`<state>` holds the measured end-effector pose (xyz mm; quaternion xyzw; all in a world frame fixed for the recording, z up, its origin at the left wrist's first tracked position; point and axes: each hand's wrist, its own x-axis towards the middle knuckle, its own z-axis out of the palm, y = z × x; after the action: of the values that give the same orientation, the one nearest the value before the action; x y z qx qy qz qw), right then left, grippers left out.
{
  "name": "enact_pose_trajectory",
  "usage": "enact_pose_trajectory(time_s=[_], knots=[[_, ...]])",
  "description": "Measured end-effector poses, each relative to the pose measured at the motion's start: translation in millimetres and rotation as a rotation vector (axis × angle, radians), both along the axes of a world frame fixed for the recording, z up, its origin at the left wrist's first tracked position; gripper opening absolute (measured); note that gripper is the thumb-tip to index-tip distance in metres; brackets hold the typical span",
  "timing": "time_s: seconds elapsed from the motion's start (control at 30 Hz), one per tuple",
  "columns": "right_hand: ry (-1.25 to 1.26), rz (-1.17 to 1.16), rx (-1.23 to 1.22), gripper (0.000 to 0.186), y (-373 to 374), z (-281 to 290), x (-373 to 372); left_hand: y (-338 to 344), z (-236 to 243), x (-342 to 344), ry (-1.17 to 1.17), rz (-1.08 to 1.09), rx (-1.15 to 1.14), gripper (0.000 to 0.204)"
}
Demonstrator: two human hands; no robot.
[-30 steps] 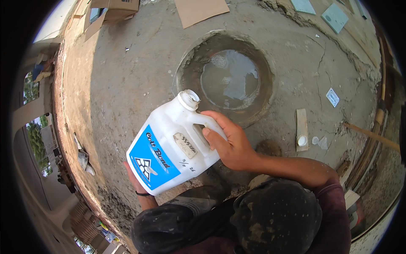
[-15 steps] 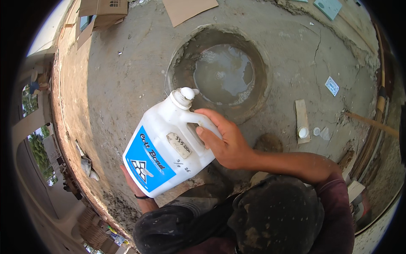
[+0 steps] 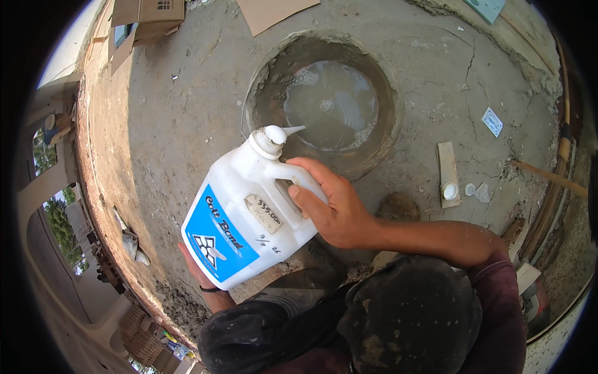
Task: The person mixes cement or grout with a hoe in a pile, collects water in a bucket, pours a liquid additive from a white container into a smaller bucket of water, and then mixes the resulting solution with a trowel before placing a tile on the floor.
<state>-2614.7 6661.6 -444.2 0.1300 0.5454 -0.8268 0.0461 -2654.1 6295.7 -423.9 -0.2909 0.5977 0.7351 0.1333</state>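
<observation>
A rough grey concrete slab fills most of the view, cracked toward the right and crumbling along its left edge; in its upper middle sits a round pit with a mortar-smeared rim, holding murky grey water; at the top left lies a cardboard box and beside it, at the top middle, a flat sheet of cardboard.

A white plastic jug with a blue label is held tilted just below the pit, its open neck aimed at the water, and a thin white stream leaves the spout toward the pit; the right hand is clenched around the jug's handle, fingers wrapped through it; the left hand is under the jug's base, mostly hidden, propping it from below, and whether its fingers are curled I cannot tell; a dark band circles that wrist.

To the right, well apart from the jug, a short wooden strip lies on the slab with a small white cap on its lower end; a small white card lies further right.
</observation>
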Motion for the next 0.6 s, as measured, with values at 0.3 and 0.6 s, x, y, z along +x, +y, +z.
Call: enact_pose_trajectory(time_s=[0.3, 0.6], knots=[[-0.009, -0.003, 0.011, 0.04, -1.4, -1.4, 0.3, 6.3, 2.9, -0.6, 0.003, -0.006, -0.022, 0.084], [-0.001, -0.002, -0.001, 0.039, -1.1, 0.3, -0.2, 12.2, 4.4, -1.5, -0.004, 0.0, -0.04, 0.084]])
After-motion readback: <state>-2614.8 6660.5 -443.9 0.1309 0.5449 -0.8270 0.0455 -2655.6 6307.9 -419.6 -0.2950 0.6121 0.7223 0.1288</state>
